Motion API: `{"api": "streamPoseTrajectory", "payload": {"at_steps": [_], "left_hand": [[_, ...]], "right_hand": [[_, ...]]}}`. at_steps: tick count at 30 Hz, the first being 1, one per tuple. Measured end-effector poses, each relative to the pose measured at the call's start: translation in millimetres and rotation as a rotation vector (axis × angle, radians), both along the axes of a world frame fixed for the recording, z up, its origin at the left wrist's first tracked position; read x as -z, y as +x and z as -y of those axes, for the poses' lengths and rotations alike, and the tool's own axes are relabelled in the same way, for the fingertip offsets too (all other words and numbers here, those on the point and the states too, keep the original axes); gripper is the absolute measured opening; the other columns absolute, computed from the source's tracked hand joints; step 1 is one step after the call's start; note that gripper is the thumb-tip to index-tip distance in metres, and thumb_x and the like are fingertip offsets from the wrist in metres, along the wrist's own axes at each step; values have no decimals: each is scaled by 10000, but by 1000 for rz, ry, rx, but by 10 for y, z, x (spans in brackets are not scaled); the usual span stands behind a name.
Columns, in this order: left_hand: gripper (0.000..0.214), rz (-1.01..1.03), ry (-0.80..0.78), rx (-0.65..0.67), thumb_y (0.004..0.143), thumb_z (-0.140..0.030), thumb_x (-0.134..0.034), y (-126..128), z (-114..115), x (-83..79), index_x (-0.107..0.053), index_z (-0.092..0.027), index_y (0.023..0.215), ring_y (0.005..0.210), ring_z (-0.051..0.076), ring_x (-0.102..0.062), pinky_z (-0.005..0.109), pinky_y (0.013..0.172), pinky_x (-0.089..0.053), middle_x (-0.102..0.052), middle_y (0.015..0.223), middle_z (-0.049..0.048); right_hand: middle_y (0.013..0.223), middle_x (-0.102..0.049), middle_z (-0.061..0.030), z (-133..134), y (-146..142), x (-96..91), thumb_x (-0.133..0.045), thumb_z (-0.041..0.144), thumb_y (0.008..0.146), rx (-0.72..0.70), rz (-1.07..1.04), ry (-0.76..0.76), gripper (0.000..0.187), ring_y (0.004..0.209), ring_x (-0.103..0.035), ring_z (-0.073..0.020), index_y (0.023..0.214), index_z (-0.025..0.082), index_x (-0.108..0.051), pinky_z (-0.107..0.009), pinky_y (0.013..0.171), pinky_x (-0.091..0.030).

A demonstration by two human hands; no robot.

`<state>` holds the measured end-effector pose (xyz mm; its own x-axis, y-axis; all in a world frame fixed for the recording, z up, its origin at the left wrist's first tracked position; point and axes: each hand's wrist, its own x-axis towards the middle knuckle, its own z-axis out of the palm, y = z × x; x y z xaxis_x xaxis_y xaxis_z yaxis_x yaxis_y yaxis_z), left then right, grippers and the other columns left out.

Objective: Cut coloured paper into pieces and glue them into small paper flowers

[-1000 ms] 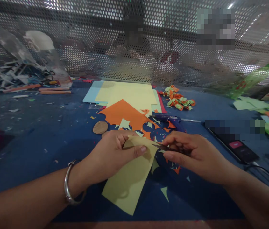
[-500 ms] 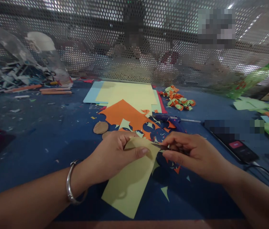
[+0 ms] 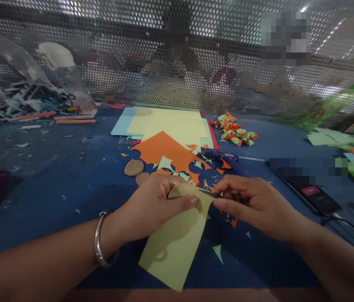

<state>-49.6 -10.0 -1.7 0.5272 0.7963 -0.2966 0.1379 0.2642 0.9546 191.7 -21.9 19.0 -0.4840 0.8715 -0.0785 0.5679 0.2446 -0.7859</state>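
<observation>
My left hand (image 3: 158,205) is closed on a sheet of pale yellow paper (image 3: 177,247), thumb on top and fingers behind. The sheet hangs tilted toward me over the table's front part. In my right hand (image 3: 249,201) is a pair of scissors (image 3: 208,193), its blades at the paper's upper right edge; the handles are mostly hidden by my fingers. Behind my hands lies an orange sheet (image 3: 161,147) with rounded bites cut from its edge. Green and orange scraps lie around it, among them a pale green sliver (image 3: 218,254).
A glue gun (image 3: 223,156) and a phone (image 3: 315,197) with a cable lie to the right. Curled paper pieces (image 3: 238,134) are heaped farther back. Coloured sheets (image 3: 167,119) are stacked by the perforated metal panel (image 3: 117,84). Brown discs (image 3: 133,167) and a bottle (image 3: 66,79) are on the left.
My left hand and the yellow paper have shifted slightly right, and the sheet has turned a little. The scissors and right hand stay in nearly the same place.
</observation>
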Motion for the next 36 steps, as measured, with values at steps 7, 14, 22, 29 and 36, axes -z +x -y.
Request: {"api": "streamPoseTrajectory", "payload": {"at_steps": [7,14,22,29,36], "left_hand": [[306,-18,-2,-9,820,-442,-756,13,-3,3,-685,-148,869,574,120,-642,209,535,-501,-714,724,28],[267,10,-25,2,821,-412,-752,35,7,20,-682,-155,847,541,93,-608,181,512,-470,-677,675,-5],[295,15,-80,21,806,-431,-765,43,32,-24,-700,-154,883,573,122,-646,207,542,-495,-718,721,26],[295,14,-89,43,817,-434,-757,67,50,14,-683,-150,849,550,108,-623,202,531,-475,-703,704,22],[309,33,-79,36,810,-441,-765,69,54,14,-666,-148,816,549,103,-611,199,529,-468,-683,687,11]], "right_hand": [[627,-530,39,6,18,23,-583,479,956,8,-2,-29,297,502,-496,-89,942,192,-658,-227,479,-384],[620,-530,38,-2,-8,32,-570,514,955,-8,5,0,332,507,-465,-86,936,195,-663,-225,474,-360],[613,-517,42,20,-15,-1,-576,486,959,-8,19,9,308,519,-474,-87,923,190,-655,-224,483,-365],[610,-502,48,18,-25,-6,-593,458,955,-24,20,33,290,523,-477,-81,900,182,-663,-222,495,-356],[622,-524,46,24,-17,-24,-608,448,948,-28,19,41,270,536,-496,-85,909,185,-655,-221,504,-366]]}}
